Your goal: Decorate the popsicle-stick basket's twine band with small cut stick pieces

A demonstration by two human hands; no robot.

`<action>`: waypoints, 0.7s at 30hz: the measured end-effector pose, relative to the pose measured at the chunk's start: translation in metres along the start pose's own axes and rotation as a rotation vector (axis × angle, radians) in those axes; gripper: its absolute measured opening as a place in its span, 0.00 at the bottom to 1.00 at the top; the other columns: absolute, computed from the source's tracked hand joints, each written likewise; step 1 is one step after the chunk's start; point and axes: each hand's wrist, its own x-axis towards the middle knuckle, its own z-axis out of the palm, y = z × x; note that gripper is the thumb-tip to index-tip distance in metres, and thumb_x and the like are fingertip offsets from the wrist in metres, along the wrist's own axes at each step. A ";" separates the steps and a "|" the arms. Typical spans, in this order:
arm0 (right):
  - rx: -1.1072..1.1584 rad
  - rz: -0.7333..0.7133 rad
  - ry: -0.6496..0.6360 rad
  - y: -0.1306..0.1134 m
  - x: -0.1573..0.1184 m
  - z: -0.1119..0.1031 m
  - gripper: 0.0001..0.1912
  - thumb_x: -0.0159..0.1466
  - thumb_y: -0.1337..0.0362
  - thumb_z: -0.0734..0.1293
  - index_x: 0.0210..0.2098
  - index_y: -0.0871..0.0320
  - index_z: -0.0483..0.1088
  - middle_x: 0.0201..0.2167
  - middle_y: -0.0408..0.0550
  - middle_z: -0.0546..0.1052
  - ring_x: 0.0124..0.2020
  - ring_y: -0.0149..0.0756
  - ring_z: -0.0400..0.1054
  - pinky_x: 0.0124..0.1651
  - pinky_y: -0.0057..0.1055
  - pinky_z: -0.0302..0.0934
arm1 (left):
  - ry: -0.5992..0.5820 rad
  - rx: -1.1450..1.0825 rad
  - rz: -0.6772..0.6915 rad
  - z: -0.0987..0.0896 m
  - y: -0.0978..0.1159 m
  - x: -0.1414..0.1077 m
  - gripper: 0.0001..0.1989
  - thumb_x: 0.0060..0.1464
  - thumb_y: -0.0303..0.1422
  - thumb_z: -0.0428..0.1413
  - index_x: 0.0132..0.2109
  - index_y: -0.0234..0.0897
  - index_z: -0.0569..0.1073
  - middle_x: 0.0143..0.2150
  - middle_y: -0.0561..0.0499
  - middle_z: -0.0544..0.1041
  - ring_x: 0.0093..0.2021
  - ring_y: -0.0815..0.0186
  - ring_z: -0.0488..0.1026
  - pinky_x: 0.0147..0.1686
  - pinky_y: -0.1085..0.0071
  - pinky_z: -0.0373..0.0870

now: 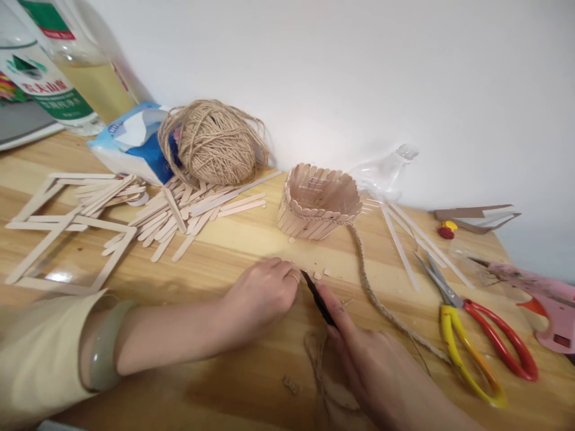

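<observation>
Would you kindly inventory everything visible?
table: 1, tan, below
bottles: 3, clear, back
object: 1, grey, left
packet: 1, blue-white, left
twine ball: 1, tan, back
stick frames: apparently 2, pale, left
sticks: many, pale, left
basket: 1, pale, centre
cord: 1, tan, right
strips: several, translucent, right
scissors: 1, red-yellow, right
glue gun: 1, pink, right
folded piece: 1, brown, right
lump: 1, red-yellow, right
scraps: several, pale, centre
string: 1, tan, front
cutter: 1, black, centre
bangle: 1, green, left
hands: 2, bare, front
</observation>
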 end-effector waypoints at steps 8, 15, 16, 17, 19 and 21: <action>0.027 0.027 -0.004 0.001 -0.001 0.002 0.29 0.60 0.72 0.51 0.61 0.74 0.52 0.21 0.55 0.80 0.15 0.45 0.73 0.16 0.36 0.68 | -0.032 0.019 -0.036 0.002 0.003 0.003 0.10 0.55 0.23 0.48 0.29 0.31 0.71 0.27 0.46 0.74 0.29 0.60 0.71 0.32 0.64 0.73; 0.276 0.224 -0.120 -0.010 -0.005 -0.014 0.28 0.65 0.67 0.47 0.65 0.63 0.45 0.28 0.52 0.81 0.27 0.46 0.77 0.25 0.38 0.71 | 0.018 0.040 -0.017 0.005 0.001 0.001 0.11 0.56 0.23 0.47 0.28 0.33 0.70 0.26 0.47 0.74 0.28 0.61 0.72 0.31 0.66 0.72; 0.316 0.245 -0.096 -0.011 -0.009 -0.019 0.28 0.66 0.66 0.48 0.65 0.60 0.45 0.33 0.52 0.81 0.33 0.44 0.77 0.30 0.36 0.72 | 0.033 0.042 -0.024 0.004 0.000 0.000 0.11 0.56 0.23 0.46 0.28 0.33 0.70 0.26 0.47 0.74 0.29 0.61 0.72 0.31 0.66 0.72; 0.329 0.253 -0.060 -0.010 -0.014 -0.025 0.27 0.67 0.64 0.48 0.65 0.57 0.46 0.39 0.52 0.80 0.39 0.42 0.76 0.35 0.35 0.71 | 0.049 0.042 -0.032 0.004 0.000 0.000 0.11 0.56 0.23 0.46 0.29 0.33 0.70 0.26 0.46 0.74 0.29 0.61 0.72 0.30 0.66 0.72; 0.257 0.277 0.013 -0.003 -0.026 -0.037 0.26 0.67 0.62 0.50 0.65 0.54 0.47 0.47 0.51 0.76 0.47 0.42 0.72 0.39 0.34 0.70 | 0.082 0.028 -0.056 0.001 -0.001 0.000 0.11 0.56 0.24 0.46 0.28 0.33 0.69 0.25 0.47 0.74 0.27 0.61 0.72 0.28 0.67 0.71; 0.074 0.356 0.089 0.016 -0.038 -0.048 0.27 0.67 0.62 0.50 0.65 0.54 0.46 0.44 0.53 0.78 0.40 0.44 0.75 0.31 0.33 0.70 | 0.106 0.006 -0.072 -0.002 0.000 0.002 0.11 0.55 0.24 0.46 0.28 0.34 0.68 0.23 0.49 0.73 0.25 0.64 0.72 0.26 0.70 0.70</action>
